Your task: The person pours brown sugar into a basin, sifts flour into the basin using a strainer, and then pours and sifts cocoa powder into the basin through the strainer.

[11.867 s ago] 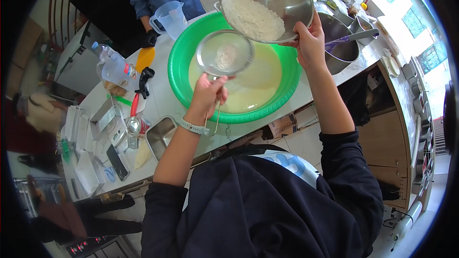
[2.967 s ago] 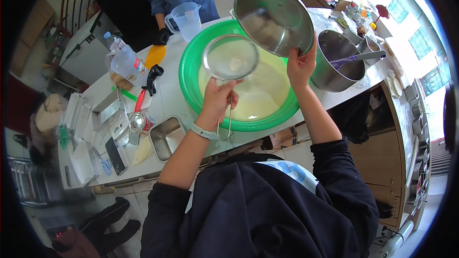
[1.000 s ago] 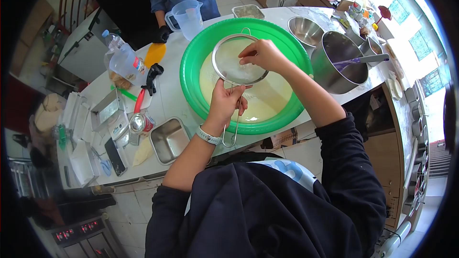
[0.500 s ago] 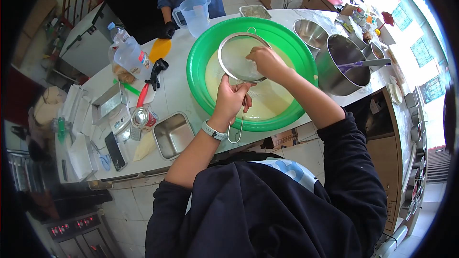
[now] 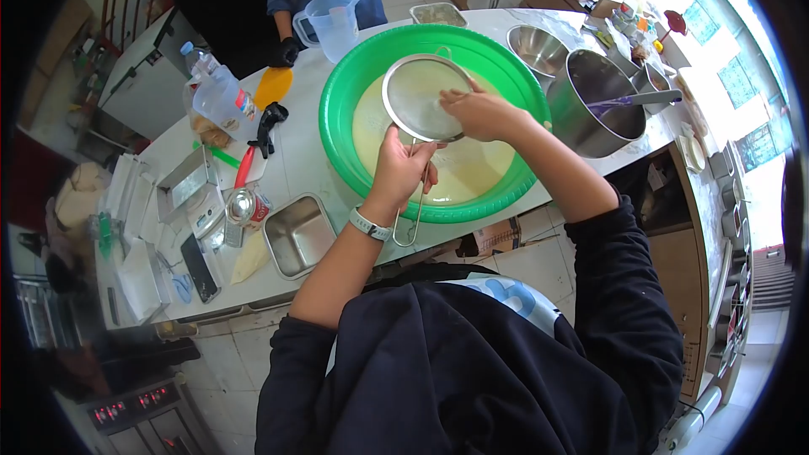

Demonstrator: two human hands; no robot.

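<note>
A round wire-mesh sieve (image 5: 421,97) is held over a large green basin (image 5: 341,147) that contains a pale yellow liquid (image 5: 472,177). My left hand (image 5: 403,167) is closed around the sieve where its looped wire handle meets the rim. At the sieve's right edge, my right hand (image 5: 480,114) lies with its fingers stretched out, over or against the rim; exact contact is hard to see. Whatever fine residue is in the mesh is too faint to name.
Right of the basin stand a steel pot (image 5: 598,101) with a purple spatula and a steel bowl (image 5: 538,49). Behind it are a plastic jug (image 5: 331,25) and another person's black-gloved hand (image 5: 285,53). A steel tray (image 5: 299,236), phone (image 5: 200,267) and tin (image 5: 244,206) lie left.
My right hand has gone from curled fingers inside the sieve to straightened fingers at its right edge. The left hand keeps its grip. The whole view has shifted slightly.
</note>
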